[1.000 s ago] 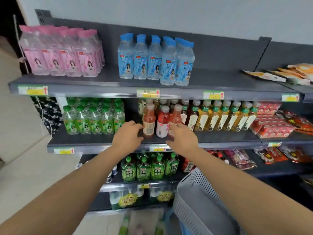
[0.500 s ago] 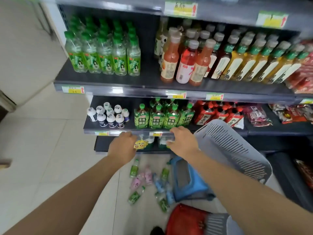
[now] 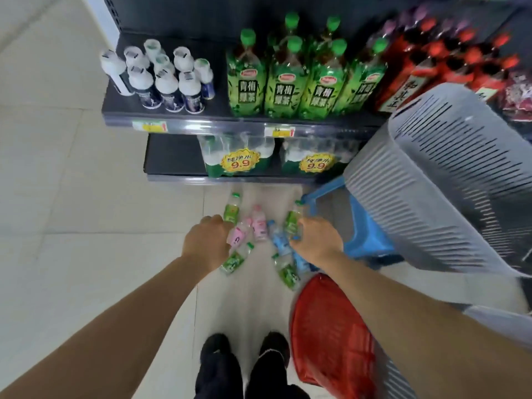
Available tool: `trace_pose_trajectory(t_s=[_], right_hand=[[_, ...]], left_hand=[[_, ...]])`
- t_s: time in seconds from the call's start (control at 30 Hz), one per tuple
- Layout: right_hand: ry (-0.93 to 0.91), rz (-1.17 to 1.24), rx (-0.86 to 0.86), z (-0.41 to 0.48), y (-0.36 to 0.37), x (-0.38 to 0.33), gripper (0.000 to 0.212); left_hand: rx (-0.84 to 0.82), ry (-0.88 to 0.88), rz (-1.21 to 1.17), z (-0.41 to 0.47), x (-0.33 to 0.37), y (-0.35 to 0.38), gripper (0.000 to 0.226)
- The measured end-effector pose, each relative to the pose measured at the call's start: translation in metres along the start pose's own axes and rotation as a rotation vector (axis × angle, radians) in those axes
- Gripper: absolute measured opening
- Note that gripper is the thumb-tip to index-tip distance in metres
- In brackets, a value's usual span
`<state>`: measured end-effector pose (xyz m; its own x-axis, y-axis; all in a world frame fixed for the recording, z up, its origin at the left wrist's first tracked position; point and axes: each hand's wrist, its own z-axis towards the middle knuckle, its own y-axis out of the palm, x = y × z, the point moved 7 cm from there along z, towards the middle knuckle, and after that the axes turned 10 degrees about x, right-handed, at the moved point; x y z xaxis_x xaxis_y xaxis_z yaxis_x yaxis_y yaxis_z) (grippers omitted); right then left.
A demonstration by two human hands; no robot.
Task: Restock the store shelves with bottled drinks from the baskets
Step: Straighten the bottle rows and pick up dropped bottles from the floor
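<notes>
Floor: pale tiles (image 3: 86, 226) in front of a dark shelf unit (image 3: 184, 122), with the person's black shoes (image 3: 216, 361) at the bottom edge of the view.
Loose stock: a scatter of drink bottles (image 3: 259, 226) lies flat on the tiles, ahead of the shoes and just short of the shelf foot; green, pink and blue labels are mixed together.
Left side: the left hand (image 3: 205, 243) shows its back, with the fingers bent down and hidden, so whether it grips anything cannot be told. In the view it overlaps a pink bottle (image 3: 239, 236), and a green-label bottle (image 3: 231, 211) lies just beyond its knuckles.
Right side: the right hand (image 3: 316, 240) is also seen from the back. Its fingers reach the edge of a second green bottle (image 3: 292, 220) and a blue bottle (image 3: 277, 239) — a grip cannot be confirmed.
Long axes: most bottles point their caps toward the shelf, and a few lie slanted.
Nearer hand: the pink pieces lie toward the left hand, the blue ones toward the right.
Baskets: a red basket (image 3: 328, 326) sits on the floor under the right forearm. A grey basket (image 3: 431, 182) is tipped beside a blue stool (image 3: 365, 228); nothing can be seen inside either.
Shelf goods: tea bottles (image 3: 288, 84) stand upright.
Likely step: picking up from the floor — each hand would need to close across a bottle's body, crossways to its length.
</notes>
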<state>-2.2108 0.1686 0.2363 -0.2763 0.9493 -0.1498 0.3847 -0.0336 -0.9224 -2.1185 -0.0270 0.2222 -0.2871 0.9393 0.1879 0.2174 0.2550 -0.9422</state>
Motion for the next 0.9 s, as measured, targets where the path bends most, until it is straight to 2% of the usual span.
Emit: trace_pose_trajectory(t_s=[0.3,0.6,0.8,0.9], right_hand=[[0.116,-0.011,-0.131,0.042,0.208,0.063,0.041],[0.161,-0.077,-0.236,0.090,0.369,0.108,0.039],[0.200,-0.023,-0.299,0.117,0.432,0.117,0.046],[0.187,-0.028,-0.325,0.116,0.448,0.120,0.052]], left_hand=[[-0.120,-0.009,0.003,0.036,-0.030,0.213,0.043],[-0.214,-0.075,-0.019,0.076,-0.066,0.376,0.043],[-0.362,-0.151,-0.035,0.094,-0.081,0.449,0.075],[-0.372,-0.176,-0.048,0.098,-0.082,0.466,0.079]])
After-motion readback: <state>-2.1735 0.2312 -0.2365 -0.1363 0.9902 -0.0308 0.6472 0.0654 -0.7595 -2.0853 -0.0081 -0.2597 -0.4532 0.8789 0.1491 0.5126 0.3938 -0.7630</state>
